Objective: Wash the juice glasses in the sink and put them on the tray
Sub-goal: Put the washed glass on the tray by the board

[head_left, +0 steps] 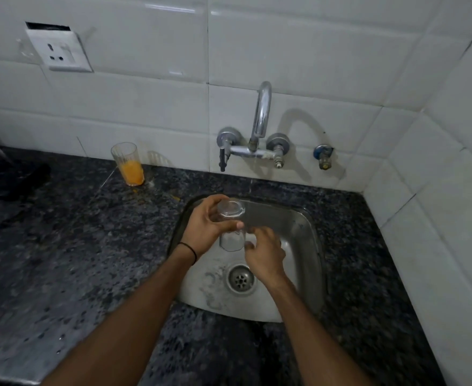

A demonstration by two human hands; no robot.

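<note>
Orange juice half fills the unwashed glass [127,164] on the far left counter [62,246], well apart from the sink [314,246]. Over the basin, the left hand [208,222] wraps its fingers round the clear glass [230,228], which looks empty. The right hand [265,253] bends its fingers against the glass's near end; whether it grips is unclear. My judgement: first glass mid-wash, second untouched, no tray in view. No readable writing anywhere.
</note>
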